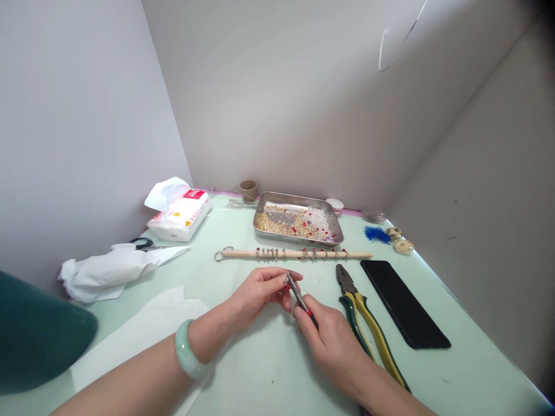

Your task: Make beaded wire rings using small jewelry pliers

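My left hand (260, 292), with a pale green bangle (188, 352) on its wrist, is closed in a pinch just in front of the wooden stick. Something small sits at its fingertips, too tiny to make out. My right hand (332, 335) grips a pair of small pliers (298, 293), whose metal jaws reach the left fingertips. Behind both hands lies a tapered wooden stick (251, 254) carrying several wire rings, some with red beads. A metal tray (299, 237) further back holds loose gold, clear, red and purple beads.
Large green-and-yellow pliers (368, 318) and a black phone-like slab (403, 303) lie at right. A tissue pack (186, 216), scissors (143, 244) and crumpled white tissue (108, 268) are at left. Blue thread (377, 234) and a small brown cup (248, 189) stand toward the back.
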`<control>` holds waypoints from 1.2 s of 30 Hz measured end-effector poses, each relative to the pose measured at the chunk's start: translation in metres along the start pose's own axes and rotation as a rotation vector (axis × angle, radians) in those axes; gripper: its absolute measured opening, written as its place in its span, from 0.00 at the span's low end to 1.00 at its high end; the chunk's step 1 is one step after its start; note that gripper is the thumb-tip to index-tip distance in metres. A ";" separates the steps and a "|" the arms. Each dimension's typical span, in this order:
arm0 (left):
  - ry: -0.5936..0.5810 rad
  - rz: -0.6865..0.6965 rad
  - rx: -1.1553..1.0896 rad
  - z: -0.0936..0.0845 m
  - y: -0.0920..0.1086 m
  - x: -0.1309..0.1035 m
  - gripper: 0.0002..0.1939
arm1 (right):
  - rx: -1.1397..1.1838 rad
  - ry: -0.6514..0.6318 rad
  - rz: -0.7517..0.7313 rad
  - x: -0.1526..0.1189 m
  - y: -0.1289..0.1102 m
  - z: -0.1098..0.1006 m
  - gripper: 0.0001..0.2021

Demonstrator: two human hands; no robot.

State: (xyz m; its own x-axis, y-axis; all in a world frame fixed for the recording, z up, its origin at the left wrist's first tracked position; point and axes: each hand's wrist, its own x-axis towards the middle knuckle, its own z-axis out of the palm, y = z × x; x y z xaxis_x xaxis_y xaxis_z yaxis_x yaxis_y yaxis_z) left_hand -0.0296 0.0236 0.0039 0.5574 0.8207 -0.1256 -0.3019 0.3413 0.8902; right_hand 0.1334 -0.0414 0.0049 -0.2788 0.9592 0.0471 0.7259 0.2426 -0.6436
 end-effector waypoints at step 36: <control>0.020 0.074 0.055 -0.003 -0.003 0.002 0.19 | 0.852 -0.242 0.238 0.006 0.000 -0.007 0.17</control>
State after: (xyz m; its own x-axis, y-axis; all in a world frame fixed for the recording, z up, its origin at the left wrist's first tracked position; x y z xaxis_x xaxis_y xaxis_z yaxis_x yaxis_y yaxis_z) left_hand -0.0299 0.0257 -0.0008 0.5199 0.8516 -0.0670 -0.2983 0.2545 0.9199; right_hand 0.1365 -0.0349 0.0110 -0.3750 0.8902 -0.2587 0.0990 -0.2390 -0.9660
